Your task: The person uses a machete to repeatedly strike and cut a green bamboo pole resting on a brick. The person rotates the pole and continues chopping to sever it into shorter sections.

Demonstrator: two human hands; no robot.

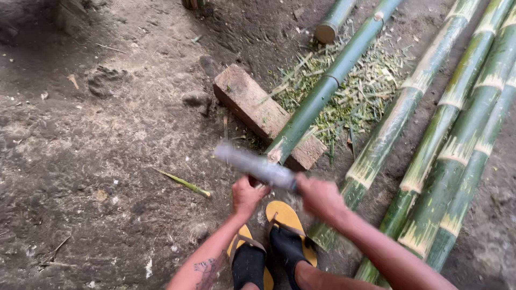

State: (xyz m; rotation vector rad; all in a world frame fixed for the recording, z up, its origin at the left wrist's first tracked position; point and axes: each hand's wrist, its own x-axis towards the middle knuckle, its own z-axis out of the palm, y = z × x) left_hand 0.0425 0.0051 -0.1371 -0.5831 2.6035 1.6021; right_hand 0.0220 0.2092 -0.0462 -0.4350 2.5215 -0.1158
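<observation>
Bamboo poles lie across the dirt ground (97, 161), and one long green pole (328, 86) runs from the far right down to the middle, its cut near end resting on a reddish wooden block (252, 107). To the right of it, several more green poles (457, 150), patched with pale bands at the joints, lie side by side, touching one another and slanting from the far right corner toward the near edge. A short cut piece of bamboo (330, 24) lies at the far edge, just left of the long pole. Between the long pole and the right-hand poles, a spread of green shavings (355, 91) covers the ground beyond the block.

Near the bottom, two feet in black socks and yellow sandals (285, 225) stand close together. Just above them a blurred grey blade (252, 165) stretches leftward, its tip near the cut end of the long pole. The right hand (321, 197) is closed around the handle end of the blade. The left hand (248, 196) sits just below the blade's middle, fingers curled; whether it actually touches the metal cannot be told through the blur. A thin green sliver (185, 183) lies alone on the dirt, left of the hands.
</observation>
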